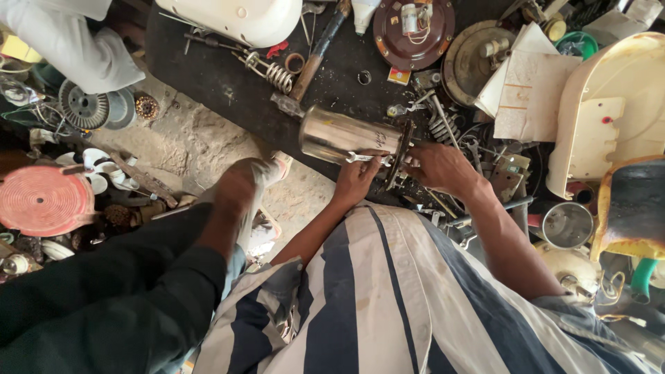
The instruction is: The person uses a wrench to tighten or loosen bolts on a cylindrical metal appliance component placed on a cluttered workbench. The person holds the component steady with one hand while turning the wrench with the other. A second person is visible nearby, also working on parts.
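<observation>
A shiny steel cylinder (pixel 339 135) lies on its side on the dark work mat (pixel 222 83), with a dark round base plate (pixel 400 156) at its right end. My left hand (pixel 357 179) grips a small metal wrench (pixel 366 158) held against the cylinder's lower edge near the plate. My right hand (pixel 440 167) holds the base plate from the right side, fingers around its rim.
Springs (pixel 270 70), a wooden-handled tool (pixel 315 55), a maroon round cover (pixel 413 31), cream plastic housings (pixel 609 111) and loose parts crowd the mat. Another person's white sleeve (pixel 66 41) is at top left. My foot in a sandal (pixel 249 187) rests on the sandy floor.
</observation>
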The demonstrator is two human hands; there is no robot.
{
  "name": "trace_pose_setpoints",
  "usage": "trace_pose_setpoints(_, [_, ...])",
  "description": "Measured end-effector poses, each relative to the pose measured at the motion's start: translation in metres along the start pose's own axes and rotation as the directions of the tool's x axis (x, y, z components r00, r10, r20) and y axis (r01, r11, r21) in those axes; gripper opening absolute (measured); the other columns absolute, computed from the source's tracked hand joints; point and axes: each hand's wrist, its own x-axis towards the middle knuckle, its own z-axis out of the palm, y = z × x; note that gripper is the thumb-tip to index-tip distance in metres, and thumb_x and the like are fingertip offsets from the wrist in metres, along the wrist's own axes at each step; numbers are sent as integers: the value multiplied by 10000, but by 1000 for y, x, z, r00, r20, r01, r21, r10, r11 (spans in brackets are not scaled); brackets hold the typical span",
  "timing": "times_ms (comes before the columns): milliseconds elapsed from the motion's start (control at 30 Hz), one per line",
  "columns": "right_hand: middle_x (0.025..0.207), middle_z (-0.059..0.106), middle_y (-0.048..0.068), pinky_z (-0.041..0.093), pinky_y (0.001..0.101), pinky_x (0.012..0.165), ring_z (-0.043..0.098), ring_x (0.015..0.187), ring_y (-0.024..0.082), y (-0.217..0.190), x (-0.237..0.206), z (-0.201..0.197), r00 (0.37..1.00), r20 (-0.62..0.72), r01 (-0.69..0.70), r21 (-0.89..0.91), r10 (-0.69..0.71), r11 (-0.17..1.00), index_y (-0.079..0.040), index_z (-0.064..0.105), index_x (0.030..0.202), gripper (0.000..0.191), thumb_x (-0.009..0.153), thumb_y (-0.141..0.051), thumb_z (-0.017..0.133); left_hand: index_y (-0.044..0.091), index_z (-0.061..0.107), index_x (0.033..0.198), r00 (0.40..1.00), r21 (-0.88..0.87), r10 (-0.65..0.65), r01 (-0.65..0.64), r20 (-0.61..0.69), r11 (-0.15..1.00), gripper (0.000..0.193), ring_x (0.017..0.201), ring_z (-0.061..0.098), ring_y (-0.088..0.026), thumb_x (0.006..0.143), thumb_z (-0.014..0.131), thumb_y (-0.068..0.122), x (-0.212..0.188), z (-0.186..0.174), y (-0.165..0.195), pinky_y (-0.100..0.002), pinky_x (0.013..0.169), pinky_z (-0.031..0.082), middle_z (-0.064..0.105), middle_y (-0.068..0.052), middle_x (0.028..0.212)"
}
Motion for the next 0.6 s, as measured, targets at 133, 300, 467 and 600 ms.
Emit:
trace_pose_setpoints(133, [961,724,180,582,476,687,709,806,362,-11,-12,5,959,-284,-7,61,24,998,-37,669,1067,342,839,-285,735,63,756,1185,997,-79,72,-74,-22,994,310,567,405,-48,1060,579,285,1,2,4,-292,502,326,558,9,648])
trace_pose_setpoints(300, [884,756,134,588,473,687,735,746,334,-22,-15,-5,970,-117,-205,92,215,974,-137,564,1284,314,1005,-251,653,62,758,1190,999,-75,31,-32,-10,997,298,545,382,-62,1058,580,261,4,3,6,-300,496,307,539,-6,626])
trace_pose_setpoints(467, [885,719,193,600,471,658,725,695,358,-35,1,-7,941,213,-226,-191,265,955,-283,84,1611,941,897,-259,695,44,750,1173,999,-78,38,-38,9,996,276,569,482,-60,1057,595,242,4,-2,4,-292,518,380,623,-18,669])
trace_pose_setpoints(600, [977,739,163,596,500,669,739,745,354,-36,4,-7,978,75,-181,-160,195,970,-324,131,1653,879,953,-171,639,23,728,1176,998,-99,59,-60,-12,993,287,599,549,-59,1052,583,238,4,1,1,-288,538,441,677,-24,737])
